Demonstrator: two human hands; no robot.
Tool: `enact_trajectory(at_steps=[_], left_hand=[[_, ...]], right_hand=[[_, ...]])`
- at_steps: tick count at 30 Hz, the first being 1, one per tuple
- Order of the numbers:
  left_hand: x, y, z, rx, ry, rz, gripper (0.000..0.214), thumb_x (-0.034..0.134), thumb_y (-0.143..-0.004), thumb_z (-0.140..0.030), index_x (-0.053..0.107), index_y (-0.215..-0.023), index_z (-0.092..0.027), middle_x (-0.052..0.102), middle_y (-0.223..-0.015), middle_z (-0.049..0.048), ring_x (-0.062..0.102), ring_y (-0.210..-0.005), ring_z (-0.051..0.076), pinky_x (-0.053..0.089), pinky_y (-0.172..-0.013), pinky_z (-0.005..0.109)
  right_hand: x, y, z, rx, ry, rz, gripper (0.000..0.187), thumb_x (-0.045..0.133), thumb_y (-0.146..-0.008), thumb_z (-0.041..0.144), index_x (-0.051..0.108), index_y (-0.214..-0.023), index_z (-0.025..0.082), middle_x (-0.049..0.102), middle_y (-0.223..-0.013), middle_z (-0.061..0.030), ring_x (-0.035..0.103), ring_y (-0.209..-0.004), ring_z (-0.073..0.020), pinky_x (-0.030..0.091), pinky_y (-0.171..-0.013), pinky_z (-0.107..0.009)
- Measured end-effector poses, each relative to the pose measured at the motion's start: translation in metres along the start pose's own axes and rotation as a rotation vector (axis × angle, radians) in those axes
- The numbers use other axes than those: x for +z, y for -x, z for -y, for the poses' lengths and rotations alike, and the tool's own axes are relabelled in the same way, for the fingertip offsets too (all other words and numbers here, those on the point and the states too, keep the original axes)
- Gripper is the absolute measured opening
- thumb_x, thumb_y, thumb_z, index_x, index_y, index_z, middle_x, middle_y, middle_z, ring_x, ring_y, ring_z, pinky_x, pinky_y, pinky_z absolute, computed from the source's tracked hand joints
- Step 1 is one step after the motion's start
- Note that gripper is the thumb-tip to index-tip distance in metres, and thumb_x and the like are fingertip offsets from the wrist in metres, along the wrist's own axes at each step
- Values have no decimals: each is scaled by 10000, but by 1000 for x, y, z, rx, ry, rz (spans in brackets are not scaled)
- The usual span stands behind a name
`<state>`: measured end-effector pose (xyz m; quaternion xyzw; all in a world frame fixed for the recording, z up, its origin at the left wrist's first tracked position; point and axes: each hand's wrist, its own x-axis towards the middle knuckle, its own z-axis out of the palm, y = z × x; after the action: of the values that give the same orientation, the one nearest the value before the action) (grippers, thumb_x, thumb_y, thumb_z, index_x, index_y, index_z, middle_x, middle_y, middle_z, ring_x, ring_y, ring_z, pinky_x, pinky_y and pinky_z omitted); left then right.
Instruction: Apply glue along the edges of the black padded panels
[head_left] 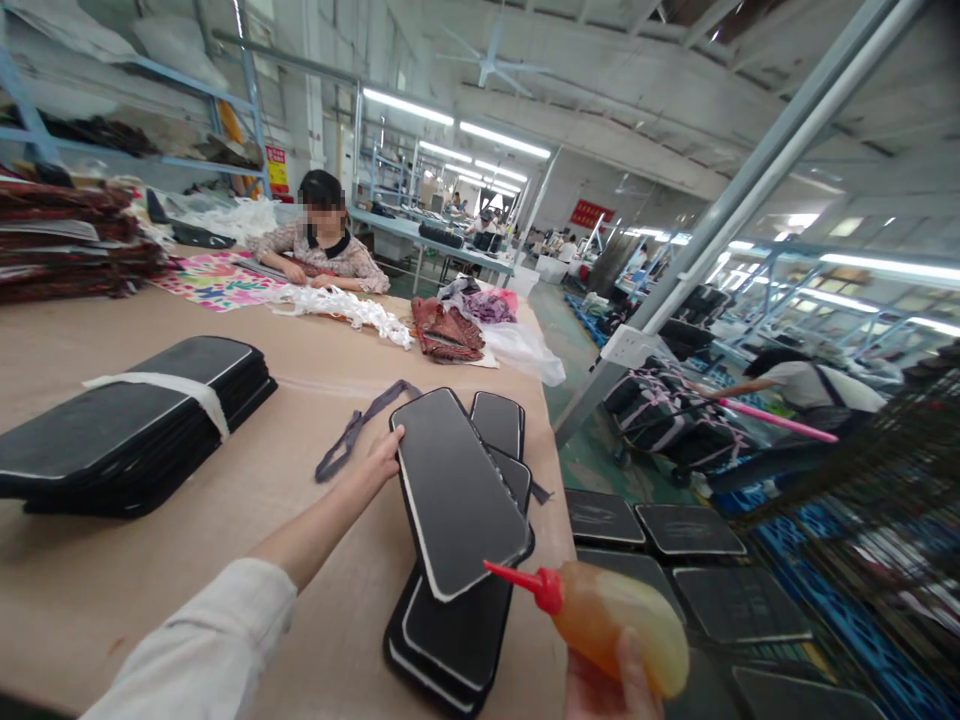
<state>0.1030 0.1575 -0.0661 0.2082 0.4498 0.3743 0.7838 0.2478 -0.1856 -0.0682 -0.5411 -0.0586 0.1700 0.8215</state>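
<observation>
My left hand (384, 452) grips the left edge of a black rounded panel (457, 490) with a pale border line. The panel lies tilted across a loose pile of similar black panels (454, 640) on the table. My right hand (611, 685) is closed around a squeeze bottle (622, 620) of amber liquid, held sideways. Its red pointed nozzle (517, 577) reaches the panel's lower right edge; whether the tip touches cannot be made out. A dark fabric strip (352, 440) lies left of the pile.
A tied stack of black panels (142, 430) stands on the brown table (300, 560) at left. More panels (690, 530) lie low at right beside a metal post (600, 390). A co-worker (326, 245) sits across the table near fabric pieces; another person (817, 380) bends at right.
</observation>
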Motion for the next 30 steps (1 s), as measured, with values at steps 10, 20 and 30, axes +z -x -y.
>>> enact_trajectory(at_steps=[10, 20, 30], left_hand=[[29, 33, -6, 18, -258, 193, 215, 504, -813, -173, 536, -1025, -150, 627, -599, 17, 599, -497, 147, 527, -566, 324], [45, 38, -1, -23, -442, 383, 217, 562, -765, -205, 542, -977, -166, 638, -687, 17, 601, -568, 139, 513, -578, 289], [54, 46, -6, -54, -477, 406, 216, 551, -773, -192, 521, -984, -161, 605, -613, -7, 584, -536, 129, 501, -560, 270]], right_hand=[[56, -13, 97, -115, -65, -59, 585, 751, -547, 334, 548, -1089, 247, 519, -1177, -19, 447, -1102, -234, 235, -1014, -473], [81, -46, 98, -298, 43, 187, 609, 754, -548, 257, 517, -1101, 160, 560, -961, -43, 518, -881, -179, 278, -968, -492], [74, -45, 93, -216, 116, 210, 568, 753, -553, 289, 535, -1062, 160, 559, -912, -32, 523, -832, -150, 379, -893, -359]])
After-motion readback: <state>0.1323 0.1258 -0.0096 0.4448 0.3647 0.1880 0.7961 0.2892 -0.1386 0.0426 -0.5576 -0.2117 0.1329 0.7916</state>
